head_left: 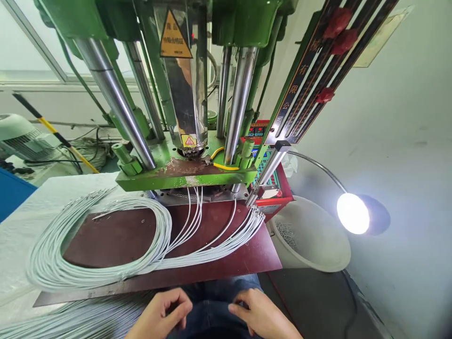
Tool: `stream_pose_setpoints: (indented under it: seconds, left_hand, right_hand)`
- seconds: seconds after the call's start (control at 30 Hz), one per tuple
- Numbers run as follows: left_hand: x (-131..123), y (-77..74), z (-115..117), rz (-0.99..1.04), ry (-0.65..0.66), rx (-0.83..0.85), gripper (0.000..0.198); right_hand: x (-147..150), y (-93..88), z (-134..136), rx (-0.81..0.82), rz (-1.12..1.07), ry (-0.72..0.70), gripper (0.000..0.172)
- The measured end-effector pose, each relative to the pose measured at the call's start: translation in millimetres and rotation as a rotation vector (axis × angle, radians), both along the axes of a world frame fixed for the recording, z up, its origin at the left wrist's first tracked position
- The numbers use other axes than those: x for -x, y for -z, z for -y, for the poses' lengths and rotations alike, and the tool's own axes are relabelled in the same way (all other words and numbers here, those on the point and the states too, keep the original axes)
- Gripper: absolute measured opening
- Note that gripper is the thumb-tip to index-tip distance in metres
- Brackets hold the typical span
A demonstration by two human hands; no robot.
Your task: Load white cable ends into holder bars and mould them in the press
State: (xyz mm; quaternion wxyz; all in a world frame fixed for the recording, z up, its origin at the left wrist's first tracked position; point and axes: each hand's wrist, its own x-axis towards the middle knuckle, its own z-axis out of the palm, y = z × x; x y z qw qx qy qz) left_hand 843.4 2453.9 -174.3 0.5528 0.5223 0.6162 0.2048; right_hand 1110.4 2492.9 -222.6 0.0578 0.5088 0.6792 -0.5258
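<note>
My left hand [165, 313] is in front of the board's near edge, over my lap, its fingers loosely curled and nothing visible in it. To its right, my right hand [261, 311] also has its fingers curled in, with no thing showing. Beyond both hands a coil of white cables [45, 256] lies on a dark red board [113, 240]. Several cable ends [256, 219] with small tips fan out at the board's right side. A few cables [195, 221] run under the green plate [169, 181] of an upright press. Neither hand touches the cables.
Steel columns [240, 101] and a nozzle housing [185, 101] rise above the plate. A lit lamp [353, 213] on a bendable arm stands right, near a white tub [318, 240] holding small pieces. A red control box [275, 181] sits behind. More cables [88, 318] lie at lower left.
</note>
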Motion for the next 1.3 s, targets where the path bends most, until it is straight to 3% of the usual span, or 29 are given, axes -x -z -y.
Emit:
stream_pose_setpoints:
  seconds: [0.07,0.13,0.23,0.3,0.37,0.47,0.57,0.73,0.83,0.93,1.03,1.1,1.2,1.3]
  left_hand:
    - [-4,-11.3,-20,-0.238,0.062,-0.295,0.029]
    - [-6,-13.3,-40,-0.541,0.119,-0.535,0.024]
    - [-6,-5.5,-61,-0.826,0.290,-0.657,0.028]
    - [-4,-1.4,-67,-0.836,0.377,-0.672,0.026]
    - [-1,-2.3,-70,-0.767,0.380,-0.678,0.027]
    - [5,-10.7,-75,-0.602,0.271,-0.601,0.022]
    - [10,-21.2,-81,-0.375,0.144,-0.386,0.020]
    - [18,-37.7,-87,0.000,0.030,-0.101,0.027]
    - [19,-46.1,-87,0.076,-0.006,-0.076,0.029]
    - [21,-49.9,-88,0.125,-0.040,-0.073,0.030]
    - [22,-48.5,-89,0.084,-0.020,-0.083,0.031]
    - [23,-45.4,-89,-0.079,0.040,-0.124,0.028]
    - [22,-39.1,-89,-0.381,0.183,-0.210,0.021]
    - [19,-33.4,-88,-0.560,0.326,-0.266,0.017]
  right_hand:
    - [17,-14.6,1,-0.051,-0.011,-0.060,0.039]
    - [29,-25.8,1,-0.086,-0.013,-0.117,0.039]
    - [35,-34.5,3,-0.124,-0.034,-0.162,0.040]
    - [33,-35.2,4,-0.106,-0.067,-0.155,0.040]
    - [30,-32.9,5,-0.076,-0.098,-0.133,0.039]
    - [26,-27.9,6,-0.084,-0.122,-0.099,0.036]
    - [25,-28.7,6,-0.143,-0.150,-0.103,0.032]
    - [38,-48.2,-4,-0.249,-0.308,-0.138,0.027]
    - [55,-53.0,-21,-0.520,-0.391,-0.121,0.024]
    - [67,-43.1,-51,-0.876,-0.311,-0.138,0.021]
    - [63,-28.1,-83,-0.991,-0.157,-0.174,0.027]
    - [54,-20.5,-99,-0.995,-0.067,-0.165,0.023]
    - [39,-14.8,-111,-0.985,-0.044,-0.136,0.019]
    - [30,-14.6,-113,-0.987,-0.050,-0.125,0.023]
